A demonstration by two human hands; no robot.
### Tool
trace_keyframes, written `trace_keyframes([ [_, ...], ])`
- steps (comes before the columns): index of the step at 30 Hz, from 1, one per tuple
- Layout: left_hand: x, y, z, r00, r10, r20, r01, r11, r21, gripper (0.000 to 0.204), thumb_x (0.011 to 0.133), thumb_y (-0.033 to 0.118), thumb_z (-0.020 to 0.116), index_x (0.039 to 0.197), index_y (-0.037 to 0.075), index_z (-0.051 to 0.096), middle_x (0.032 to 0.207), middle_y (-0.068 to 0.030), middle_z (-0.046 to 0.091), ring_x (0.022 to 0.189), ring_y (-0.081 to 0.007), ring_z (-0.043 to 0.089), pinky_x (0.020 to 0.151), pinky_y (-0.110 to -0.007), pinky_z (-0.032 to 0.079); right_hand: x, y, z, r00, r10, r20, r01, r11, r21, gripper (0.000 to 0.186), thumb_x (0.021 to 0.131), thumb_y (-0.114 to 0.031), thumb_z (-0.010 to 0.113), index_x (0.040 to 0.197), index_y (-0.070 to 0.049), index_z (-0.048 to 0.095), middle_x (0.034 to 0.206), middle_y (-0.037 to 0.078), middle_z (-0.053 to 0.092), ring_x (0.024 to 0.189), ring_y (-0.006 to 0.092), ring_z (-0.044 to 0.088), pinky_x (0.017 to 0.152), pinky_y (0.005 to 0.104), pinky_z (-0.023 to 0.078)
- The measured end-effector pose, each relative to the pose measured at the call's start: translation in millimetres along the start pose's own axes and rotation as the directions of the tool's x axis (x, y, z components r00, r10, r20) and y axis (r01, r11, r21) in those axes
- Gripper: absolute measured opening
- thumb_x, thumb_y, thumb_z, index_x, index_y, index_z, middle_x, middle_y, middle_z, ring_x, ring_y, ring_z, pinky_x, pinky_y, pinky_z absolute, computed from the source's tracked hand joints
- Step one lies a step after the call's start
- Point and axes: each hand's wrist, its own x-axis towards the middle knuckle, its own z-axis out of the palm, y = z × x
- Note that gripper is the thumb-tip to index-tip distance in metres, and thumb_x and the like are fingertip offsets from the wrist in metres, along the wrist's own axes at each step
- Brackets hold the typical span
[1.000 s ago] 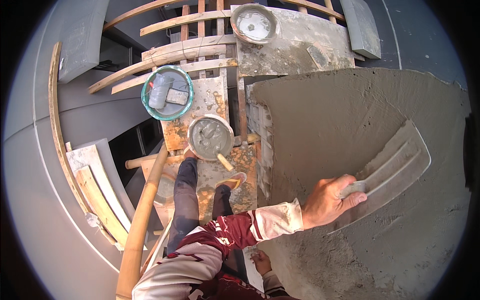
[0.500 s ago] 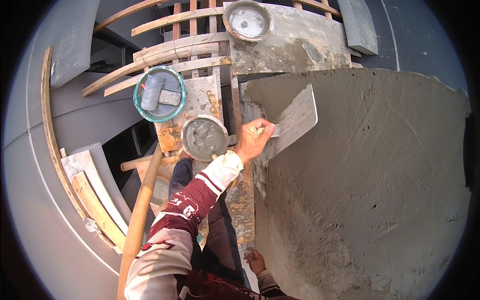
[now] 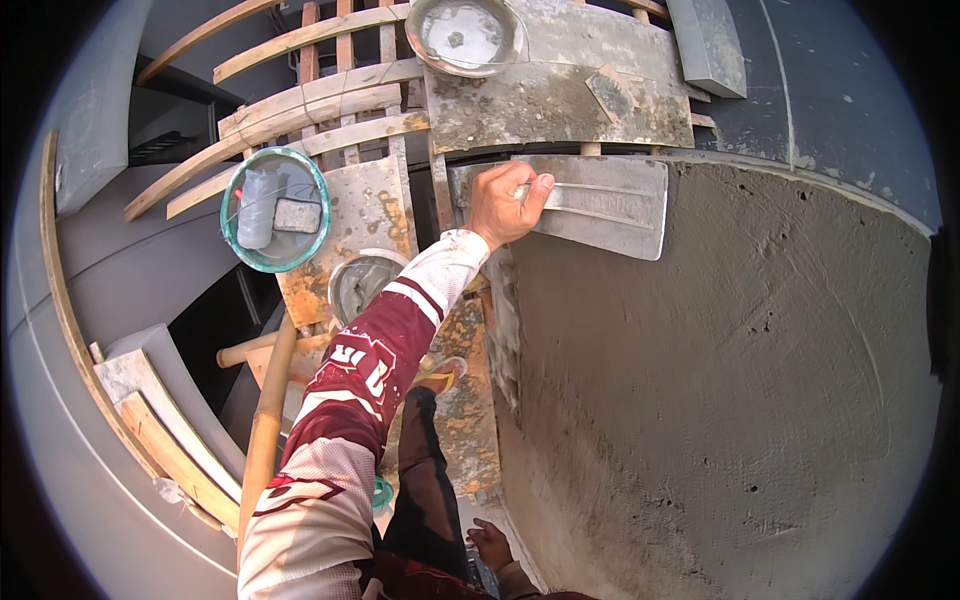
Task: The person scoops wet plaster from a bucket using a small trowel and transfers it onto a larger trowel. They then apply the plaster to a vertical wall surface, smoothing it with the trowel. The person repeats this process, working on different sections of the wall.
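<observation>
My left hand [image 3: 508,203] is closed round the handle of a plastering trowel [image 3: 610,205]. Its long, flat grey blade lies at the far upper edge of the wet plaster surface [image 3: 700,380], pointing right. Low in the view, near the plaster's near-left side, hangs my right hand [image 3: 490,545], with fingers apart and nothing visible in it. Left of the trowel, a bucket of grey mortar [image 3: 352,285] is partly hidden behind my left sleeve.
A teal-rimmed tub [image 3: 322,225] holds a clear plastic bottle and a greyish block. A round basin [image 3: 465,70] rests on the far board [image 3: 560,110]. Wooden slats [image 3: 320,110] and a bamboo pole [image 3: 265,430] flank the stained plank [image 3: 465,420] under my foot.
My left hand has swept the trowel to the plaster's far edge, and its blade has swung from slanting upward to nearly level. The view has shifted, and my sleeve now covers part of the mortar bucket.
</observation>
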Motion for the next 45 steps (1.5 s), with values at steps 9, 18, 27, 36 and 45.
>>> trace_keyframes([
  [9,-88.1,38.2,8.4,0.978,-0.055,0.199,0.092,0.98,-0.179,0.038,0.09,0.024,0.062,0.06,0.002,0.051,0.052,-0.0089,0.048,0.044,-0.021,0.048,0.045,-0.035,0.038,7.0,-41.7,8.3,0.998,0.058,0.026,-0.052,0.979,-0.198,0.046,0.092,-0.017,0.059,0.132,0.002,0.046,0.097,0.008,0.067,0.086,0.0137,0.063,0.072,0.0267,0.05],
  [18,-56.1,-18.8,-5.1,0.37,-0.873,0.317,0.895,0.243,-0.375,0.034,0.093,0.031,0.057,0.071,0.007,0.05,0.056,0.0016,0.044,0.042,-0.009,0.04,0.039,-0.027,0.034,9.4,-58.5,-4.6,0.999,-0.042,-0.018,0.041,0.997,-0.066,0.044,0.091,-0.019,0.062,0.129,0.0,0.049,0.1,0.009,0.066,0.086,0.014,0.063,0.071,0.0272,0.049],
  [27,-28.9,99.3,10.8,0.55,-0.736,0.395,0.826,0.41,-0.387,0.044,0.095,0.027,0.052,0.058,0.005,0.044,0.051,0.0019,0.039,0.046,-0.0064,0.031,0.041,-0.031,0.029,6.7,-45.6,-14.6,0.999,-0.041,-0.02,0.04,0.996,-0.084,0.043,0.092,-0.019,0.061,0.128,0.0,0.049,0.103,0.011,0.066,0.087,0.016,0.064,0.072,0.0285,0.05],
  [36,-25.1,268.8,-20.8,0.864,-0.19,0.467,0.397,0.827,-0.398,0.04,0.091,0.018,0.061,0.058,0.0,0.046,0.048,-0.0092,0.041,0.045,-0.0126,0.036,0.044,-0.034,0.029,10.6,-66.7,-31.5,0.987,-0.156,-0.03,0.148,0.971,-0.186,0.043,0.092,-0.019,0.061,0.128,0.001,0.049,0.1,0.009,0.066,0.086,0.0149,0.063,0.071,0.027,0.049],
  [45,2.0,142.2,-24.3,0.975,-0.214,0.053,0.221,0.959,-0.18,0.04,0.091,0.024,0.062,0.061,0.0,0.048,0.053,-0.0072,0.044,0.051,-0.0127,0.037,0.047,-0.031,0.034,14.6,-66.3,-26.5,0.986,-0.163,-0.038,0.157,0.98,-0.123,0.042,0.09,-0.017,0.062,0.128,-0.001,0.052,0.095,0.008,0.067,0.078,0.0116,0.06,0.068,0.0255,0.048],
])
